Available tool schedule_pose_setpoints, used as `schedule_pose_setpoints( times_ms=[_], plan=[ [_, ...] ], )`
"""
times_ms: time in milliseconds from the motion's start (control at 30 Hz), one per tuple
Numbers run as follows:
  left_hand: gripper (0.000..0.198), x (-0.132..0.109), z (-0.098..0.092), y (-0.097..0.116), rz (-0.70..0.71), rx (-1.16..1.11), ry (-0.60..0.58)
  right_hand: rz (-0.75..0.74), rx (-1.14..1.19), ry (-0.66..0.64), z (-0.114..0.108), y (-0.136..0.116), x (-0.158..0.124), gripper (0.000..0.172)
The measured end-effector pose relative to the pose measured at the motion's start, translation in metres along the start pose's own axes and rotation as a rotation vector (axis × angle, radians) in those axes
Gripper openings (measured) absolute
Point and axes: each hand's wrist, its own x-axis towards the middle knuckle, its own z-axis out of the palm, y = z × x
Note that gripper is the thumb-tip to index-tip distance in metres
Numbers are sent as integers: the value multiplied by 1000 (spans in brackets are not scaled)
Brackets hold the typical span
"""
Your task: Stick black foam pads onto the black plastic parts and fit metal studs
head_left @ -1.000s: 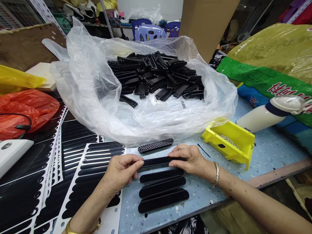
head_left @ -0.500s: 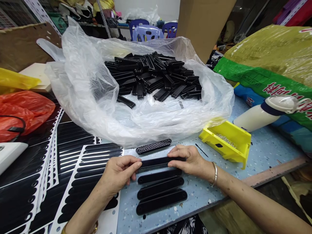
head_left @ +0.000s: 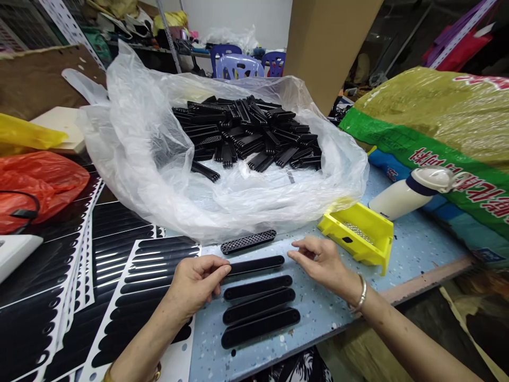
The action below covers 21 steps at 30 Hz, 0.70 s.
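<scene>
My left hand [head_left: 201, 281] pinches the left end of a long black plastic strip with rounded ends [head_left: 258, 264] between thumb and fingers. Beyond the strip's right end, my right hand [head_left: 318, 260] is off it, thumb and forefinger apart with nothing between them. Three similar black strips [head_left: 258, 306] lie in a column just below, smooth face up. Above the held strip rests a black piece with its lattice side up [head_left: 248, 242].
An open clear plastic bag [head_left: 167, 207] holds a heap of black pieces [head_left: 246, 130]. A yellow bin [head_left: 374, 233] of small metal parts stands at right beside a white bottle [head_left: 401, 196]. Sheets of black stickers [head_left: 147, 286] cover the left side. A large sack [head_left: 437, 111] is far right.
My right hand has let go of the strip's right end and moved slightly right, its fingers parting. My left hand still grips the left end. The view has shifted a little.
</scene>
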Motion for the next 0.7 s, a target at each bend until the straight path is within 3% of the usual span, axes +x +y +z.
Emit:
schedule_pose_setpoints(
  times_ms=[133, 333, 567, 700],
  plan=[
    [36, -1, 1, 0, 19, 13, -5, 127, -89, -66, 24, -12, -4, 35],
    [33, 0, 2, -7, 73, 55, 23, 149, -330, -32, 46, -32, 6, 47],
    [34, 4, -1, -14, 82, 53, -13, 204, 13, -66, 42, -16, 4, 27],
    [33, 2, -1, -11, 106, 39, -11, 183, 170, -55, 37, -11, -1, 26]
  ],
)
